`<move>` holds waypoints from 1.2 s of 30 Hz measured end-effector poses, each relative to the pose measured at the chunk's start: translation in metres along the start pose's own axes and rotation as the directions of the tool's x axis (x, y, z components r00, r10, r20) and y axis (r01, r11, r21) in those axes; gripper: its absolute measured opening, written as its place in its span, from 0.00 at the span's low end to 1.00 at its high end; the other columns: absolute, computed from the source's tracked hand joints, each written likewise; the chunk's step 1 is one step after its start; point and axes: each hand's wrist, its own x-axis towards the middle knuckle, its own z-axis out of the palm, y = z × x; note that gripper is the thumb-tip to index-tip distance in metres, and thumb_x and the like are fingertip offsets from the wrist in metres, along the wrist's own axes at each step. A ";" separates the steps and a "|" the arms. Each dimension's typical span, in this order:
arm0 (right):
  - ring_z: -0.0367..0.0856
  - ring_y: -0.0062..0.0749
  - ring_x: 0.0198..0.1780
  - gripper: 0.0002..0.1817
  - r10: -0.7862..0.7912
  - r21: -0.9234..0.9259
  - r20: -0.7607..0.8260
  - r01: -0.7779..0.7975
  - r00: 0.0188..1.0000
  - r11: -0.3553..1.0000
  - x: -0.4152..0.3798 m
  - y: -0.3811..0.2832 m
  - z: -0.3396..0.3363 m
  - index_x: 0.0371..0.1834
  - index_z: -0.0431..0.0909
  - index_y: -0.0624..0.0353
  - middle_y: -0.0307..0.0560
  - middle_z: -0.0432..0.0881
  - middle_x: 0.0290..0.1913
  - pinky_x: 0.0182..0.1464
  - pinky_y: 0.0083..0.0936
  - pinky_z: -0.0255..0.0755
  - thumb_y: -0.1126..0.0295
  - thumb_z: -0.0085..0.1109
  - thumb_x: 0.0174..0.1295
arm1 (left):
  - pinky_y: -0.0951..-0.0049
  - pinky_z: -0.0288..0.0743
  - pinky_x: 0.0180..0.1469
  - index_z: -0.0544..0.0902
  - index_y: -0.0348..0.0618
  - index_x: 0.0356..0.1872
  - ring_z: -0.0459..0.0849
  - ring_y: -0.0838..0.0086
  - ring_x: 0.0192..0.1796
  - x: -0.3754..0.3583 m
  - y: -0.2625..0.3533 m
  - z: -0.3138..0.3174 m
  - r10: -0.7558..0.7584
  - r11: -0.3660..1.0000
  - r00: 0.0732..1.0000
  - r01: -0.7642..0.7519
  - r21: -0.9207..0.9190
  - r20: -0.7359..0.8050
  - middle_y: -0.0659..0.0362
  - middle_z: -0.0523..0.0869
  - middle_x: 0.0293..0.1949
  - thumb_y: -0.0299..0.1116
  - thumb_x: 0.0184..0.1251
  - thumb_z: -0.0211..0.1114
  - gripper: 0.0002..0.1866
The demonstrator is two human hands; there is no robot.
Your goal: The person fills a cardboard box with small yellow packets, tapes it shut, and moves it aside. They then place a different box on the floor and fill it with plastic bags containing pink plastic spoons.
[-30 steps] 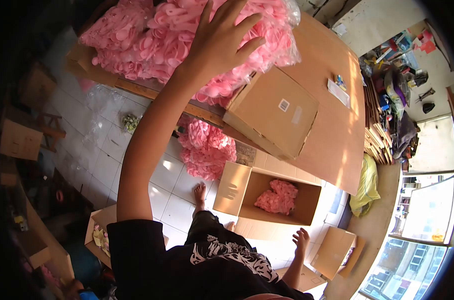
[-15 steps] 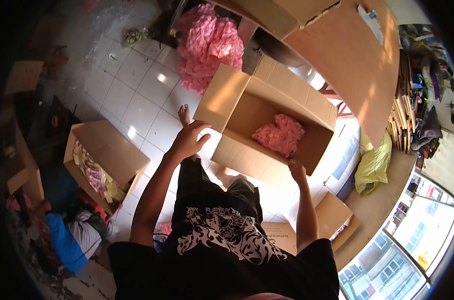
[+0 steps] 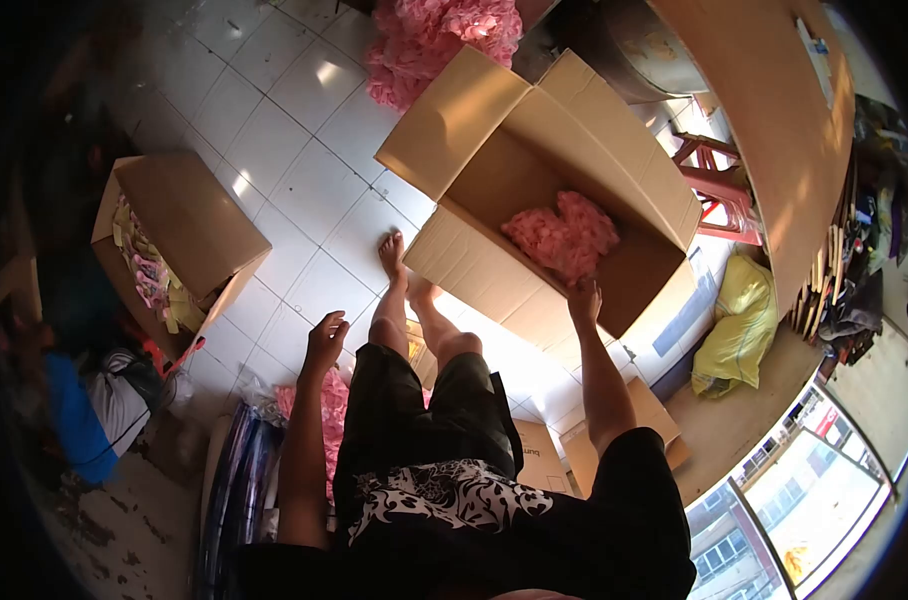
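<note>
A large open cardboard box (image 3: 504,270) stands tilted in front of me with its flaps spread. Inside it shows a bundle of pink, petal-like pieces (image 3: 559,235), slightly blurred. My right hand (image 3: 584,303) is at the box's near edge, its fingers closed on the lower tip of this bundle; exactly how they grip is partly hidden. My left hand (image 3: 324,343) hangs over the floor left of my knees, apart from the box, fingers loosely extended and holding nothing.
A big pink heap (image 3: 444,45) lies beyond the box. At left stands another cardboard box (image 3: 189,215) with pink and yellowish pieces, near a person in a blue sleeve (image 3: 79,420). A yellow sack (image 3: 739,330) and a red stool (image 3: 719,190) are at right. More pink material (image 3: 332,420) lies beside my leg.
My left hand has let go of the box flap and drawn back toward my body. My right hand stays at the bundle, which has shifted slightly. The view has moved.
</note>
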 end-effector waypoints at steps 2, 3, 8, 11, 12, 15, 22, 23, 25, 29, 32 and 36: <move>0.78 0.48 0.53 0.22 0.203 -0.176 0.213 -0.166 0.956 0.970 0.030 0.012 0.021 0.49 0.77 0.59 0.54 0.81 0.47 0.54 0.41 0.70 0.59 0.60 0.52 | 0.69 0.77 0.48 0.78 0.39 0.53 0.84 0.66 0.46 -0.004 -0.039 0.013 -0.081 0.996 0.996 0.080 -0.030 -0.033 0.49 0.84 0.45 0.36 0.67 0.59 0.17; 0.78 0.48 0.53 0.22 0.188 -0.186 0.225 -0.147 0.956 0.971 0.042 0.021 0.033 0.49 0.77 0.59 0.54 0.81 0.47 0.54 0.41 0.70 0.59 0.60 0.52 | 0.69 0.76 0.48 0.78 0.39 0.53 0.84 0.66 0.46 -0.006 -0.062 0.020 -0.129 0.991 0.991 0.128 -0.025 -0.036 0.49 0.84 0.45 0.36 0.67 0.59 0.17; 0.77 0.51 0.55 0.26 0.067 -0.122 0.238 -0.038 0.969 0.992 0.069 0.135 0.144 0.55 0.74 0.60 0.60 0.79 0.52 0.55 0.39 0.70 0.56 0.61 0.55 | 0.66 0.76 0.51 0.77 0.37 0.54 0.83 0.62 0.49 -0.047 -0.160 0.063 -0.233 0.972 0.970 0.231 -0.041 -0.065 0.47 0.84 0.46 0.37 0.66 0.58 0.19; 0.78 0.51 0.52 0.26 0.072 -0.226 0.393 0.021 0.917 0.974 0.073 0.185 0.165 0.54 0.74 0.61 0.60 0.79 0.50 0.53 0.39 0.71 0.56 0.60 0.57 | 0.65 0.75 0.54 0.75 0.35 0.55 0.82 0.62 0.52 -0.088 -0.215 0.097 -0.335 0.942 0.940 0.332 -0.048 -0.072 0.46 0.83 0.48 0.37 0.67 0.58 0.20; 0.78 0.51 0.51 0.26 0.105 -0.254 0.464 0.019 0.880 0.967 0.074 0.188 0.160 0.54 0.75 0.62 0.60 0.79 0.49 0.52 0.39 0.71 0.56 0.60 0.57 | 0.65 0.74 0.54 0.75 0.35 0.54 0.82 0.61 0.52 -0.100 -0.231 0.110 -0.381 0.925 0.921 0.378 -0.044 -0.079 0.46 0.83 0.49 0.37 0.67 0.58 0.19; 0.79 0.50 0.49 0.26 0.098 -0.325 0.558 0.108 0.824 0.939 0.085 0.207 0.166 0.53 0.75 0.63 0.60 0.80 0.47 0.51 0.39 0.72 0.55 0.60 0.57 | 0.64 0.73 0.57 0.76 0.35 0.54 0.81 0.61 0.55 -0.144 -0.270 0.149 -0.508 0.860 0.861 0.505 -0.069 -0.033 0.45 0.82 0.50 0.35 0.67 0.58 0.19; 0.80 0.49 0.44 0.27 -0.085 -0.484 0.582 0.429 0.808 0.763 0.107 0.247 0.206 0.51 0.75 0.65 0.60 0.80 0.41 0.47 0.39 0.73 0.54 0.61 0.57 | 0.65 0.72 0.57 0.76 0.36 0.54 0.79 0.62 0.56 -0.182 -0.308 0.176 -0.585 0.795 0.810 0.583 -0.169 0.046 0.47 0.81 0.51 0.35 0.66 0.58 0.18; 0.80 0.49 0.43 0.27 -0.128 -0.502 0.583 0.479 0.803 0.720 0.110 0.255 0.213 0.51 0.75 0.65 0.60 0.81 0.41 0.46 0.39 0.74 0.54 0.61 0.57 | 0.65 0.72 0.57 0.75 0.35 0.54 0.79 0.62 0.56 -0.178 -0.302 0.172 -0.569 0.803 0.822 0.563 -0.194 0.029 0.47 0.81 0.52 0.34 0.67 0.58 0.18; 0.81 0.49 0.42 0.27 -0.218 -0.526 0.583 0.568 0.783 0.633 0.117 0.275 0.225 0.51 0.75 0.66 0.59 0.81 0.39 0.45 0.39 0.74 0.53 0.61 0.57 | 0.65 0.72 0.57 0.75 0.34 0.55 0.79 0.63 0.56 -0.162 -0.288 0.164 -0.591 0.792 0.806 0.585 -0.176 0.021 0.48 0.81 0.52 0.34 0.68 0.58 0.18; 0.81 0.48 0.39 0.28 -0.479 -0.480 0.580 0.751 0.659 0.453 0.136 0.353 0.256 0.50 0.75 0.67 0.59 0.81 0.36 0.43 0.39 0.75 0.53 0.61 0.56 | 0.68 0.73 0.56 0.75 0.35 0.54 0.79 0.67 0.54 -0.144 -0.268 0.152 -0.621 0.739 0.783 0.603 -0.299 0.044 0.50 0.82 0.49 0.34 0.68 0.58 0.18; 0.82 0.48 0.43 0.23 -0.304 -0.538 0.528 0.589 0.793 0.603 0.128 0.278 0.219 0.48 0.77 0.62 0.53 0.83 0.40 0.45 0.42 0.76 0.53 0.59 0.60 | 0.67 0.73 0.56 0.76 0.34 0.53 0.81 0.65 0.52 -0.142 -0.294 0.147 -0.452 0.862 0.891 0.426 -0.275 -0.039 0.50 0.82 0.48 0.34 0.68 0.57 0.17; 0.83 0.39 0.38 0.18 -0.096 -0.528 0.368 0.293 0.925 0.797 0.117 0.179 0.159 0.37 0.81 0.62 0.50 0.84 0.37 0.39 0.41 0.78 0.56 0.61 0.59 | 0.65 0.72 0.57 0.76 0.36 0.54 0.80 0.61 0.55 -0.137 -0.256 0.123 -0.431 0.893 0.902 0.422 -0.158 -0.030 0.46 0.82 0.49 0.34 0.66 0.57 0.18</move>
